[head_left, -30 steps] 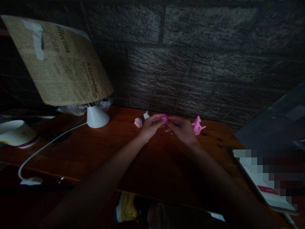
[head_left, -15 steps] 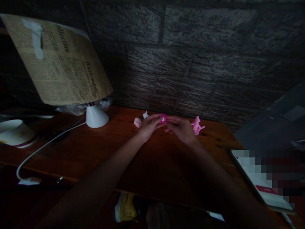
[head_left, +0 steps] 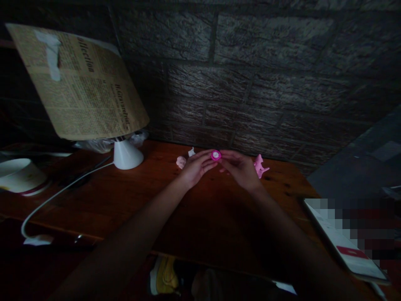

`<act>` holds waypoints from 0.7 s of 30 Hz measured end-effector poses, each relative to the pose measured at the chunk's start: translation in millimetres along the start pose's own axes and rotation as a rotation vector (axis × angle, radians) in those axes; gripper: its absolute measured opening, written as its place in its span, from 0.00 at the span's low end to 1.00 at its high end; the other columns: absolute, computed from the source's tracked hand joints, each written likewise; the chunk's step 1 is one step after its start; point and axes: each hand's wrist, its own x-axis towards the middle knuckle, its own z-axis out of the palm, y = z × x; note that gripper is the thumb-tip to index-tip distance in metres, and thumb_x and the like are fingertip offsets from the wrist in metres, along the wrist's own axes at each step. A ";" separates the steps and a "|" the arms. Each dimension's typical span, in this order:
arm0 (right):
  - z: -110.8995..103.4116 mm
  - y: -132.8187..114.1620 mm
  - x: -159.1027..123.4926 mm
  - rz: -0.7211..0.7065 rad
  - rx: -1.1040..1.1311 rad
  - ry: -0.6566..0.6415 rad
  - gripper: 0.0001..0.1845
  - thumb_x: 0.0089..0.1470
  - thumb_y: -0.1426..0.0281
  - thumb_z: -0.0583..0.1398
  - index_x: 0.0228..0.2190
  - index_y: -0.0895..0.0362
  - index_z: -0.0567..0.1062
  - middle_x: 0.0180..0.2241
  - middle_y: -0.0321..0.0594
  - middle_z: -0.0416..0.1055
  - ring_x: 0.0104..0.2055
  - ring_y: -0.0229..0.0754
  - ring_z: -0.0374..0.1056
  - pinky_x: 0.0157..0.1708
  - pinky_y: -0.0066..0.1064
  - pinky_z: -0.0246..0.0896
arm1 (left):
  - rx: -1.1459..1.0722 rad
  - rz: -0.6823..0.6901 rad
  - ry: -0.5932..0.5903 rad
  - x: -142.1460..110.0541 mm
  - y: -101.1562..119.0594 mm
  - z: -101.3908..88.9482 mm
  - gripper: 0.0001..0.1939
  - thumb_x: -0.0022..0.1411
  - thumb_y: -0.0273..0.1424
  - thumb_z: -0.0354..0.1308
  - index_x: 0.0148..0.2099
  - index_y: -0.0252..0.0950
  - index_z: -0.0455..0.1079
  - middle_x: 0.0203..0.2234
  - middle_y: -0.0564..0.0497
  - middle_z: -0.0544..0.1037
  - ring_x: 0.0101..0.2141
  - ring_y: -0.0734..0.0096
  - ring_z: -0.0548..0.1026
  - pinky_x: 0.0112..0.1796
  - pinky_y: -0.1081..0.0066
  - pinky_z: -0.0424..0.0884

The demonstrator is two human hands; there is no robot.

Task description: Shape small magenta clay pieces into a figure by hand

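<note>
Between my two hands, above the wooden table (head_left: 200, 217), is a small round magenta piece with a white centre (head_left: 216, 155); its exact kind is too small to tell. My left hand (head_left: 194, 169) pinches it from the left. From the right, the fingertips of my right hand (head_left: 240, 169) close on its other edge. Just beyond my left hand lie a pale pink lump (head_left: 181, 162) and a white scrap (head_left: 191, 151). A pink, spiky-shaped piece (head_left: 260, 166) is on the table to the right of my right hand, partly behind it.
A lamp with a newsprint shade (head_left: 94, 83) and white base (head_left: 128, 154) stands at the left, its cable (head_left: 67, 188) running over the table edge. Farther left is a white cup (head_left: 21, 175). A tablet-like device (head_left: 347, 246), partly pixelated, lies at the right. A brick-patterned wall (head_left: 234, 83) rises behind.
The round magenta piece has turned so that more of its white centre faces me. My left thumb has shifted off its front. Both hands stay in nearly the same place.
</note>
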 end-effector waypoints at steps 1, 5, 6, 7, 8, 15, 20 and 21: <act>0.2 1.1 -0.1 -0.023 0.000 0.004 0.22 0.52 0.59 0.67 0.48 0.52 0.78 0.48 0.44 0.79 0.29 0.39 0.76 0.28 0.33 0.73 | 0.001 -0.003 -0.005 -0.1 -0.3 -0.1 0.07 0.61 0.24 0.62 0.40 0.36 0.80 0.39 0.48 0.84 0.41 0.68 0.81 0.54 0.62 0.73; 0.8 6.2 0.2 -0.107 -0.018 -0.003 0.22 0.53 0.63 0.66 0.50 0.51 0.77 0.49 0.43 0.78 0.31 0.39 0.76 0.36 0.37 0.75 | -0.023 -0.009 -0.022 -1.0 -0.4 0.7 0.07 0.60 0.24 0.63 0.39 0.36 0.81 0.38 0.48 0.84 0.40 0.68 0.81 0.52 0.64 0.74; 0.6 7.1 0.6 -0.117 -0.016 -0.005 0.21 0.53 0.63 0.66 0.50 0.51 0.77 0.49 0.43 0.78 0.31 0.39 0.76 0.36 0.38 0.75 | -0.028 -0.007 -0.034 -1.4 -0.1 1.0 0.06 0.60 0.24 0.64 0.39 0.36 0.81 0.38 0.48 0.84 0.40 0.68 0.81 0.52 0.64 0.74; 0.1 7.6 1.0 -0.121 -0.009 -0.004 0.21 0.53 0.63 0.67 0.49 0.51 0.77 0.48 0.42 0.78 0.30 0.39 0.76 0.36 0.38 0.75 | -0.029 -0.002 -0.051 -2.0 0.2 1.3 0.06 0.59 0.25 0.65 0.39 0.36 0.81 0.39 0.48 0.84 0.41 0.68 0.81 0.52 0.64 0.74; -0.5 7.6 1.4 -0.118 0.001 -0.004 0.22 0.52 0.62 0.67 0.49 0.51 0.77 0.48 0.42 0.78 0.30 0.38 0.76 0.35 0.37 0.75 | -0.028 0.006 -0.071 -2.5 0.6 1.4 0.07 0.57 0.25 0.67 0.40 0.36 0.81 0.39 0.48 0.84 0.41 0.68 0.81 0.52 0.65 0.74; -5.5 0.8 3.5 -0.001 0.068 -0.012 0.21 0.50 0.60 0.69 0.45 0.52 0.79 0.45 0.44 0.79 0.29 0.39 0.74 0.24 0.31 0.65 | 0.052 0.061 -0.135 -4.2 0.0 -0.9 0.17 0.47 0.26 0.74 0.43 0.38 0.81 0.37 0.50 0.85 0.39 0.69 0.82 0.48 0.67 0.75; -6.7 -0.4 4.6 0.061 0.138 -0.027 0.17 0.50 0.58 0.69 0.40 0.52 0.81 0.32 0.38 0.80 0.29 0.39 0.74 0.24 0.29 0.62 | 0.111 0.061 -0.113 -3.3 -0.1 -2.5 0.16 0.48 0.31 0.74 0.42 0.37 0.81 0.36 0.49 0.84 0.37 0.69 0.82 0.46 0.66 0.76; -6.7 -0.5 4.7 0.076 0.148 -0.019 0.17 0.50 0.57 0.68 0.40 0.52 0.81 0.30 0.38 0.80 0.29 0.39 0.73 0.24 0.29 0.62 | 0.124 0.058 -0.110 -3.3 -0.2 -2.7 0.16 0.48 0.31 0.74 0.42 0.37 0.81 0.37 0.49 0.84 0.37 0.69 0.82 0.46 0.66 0.76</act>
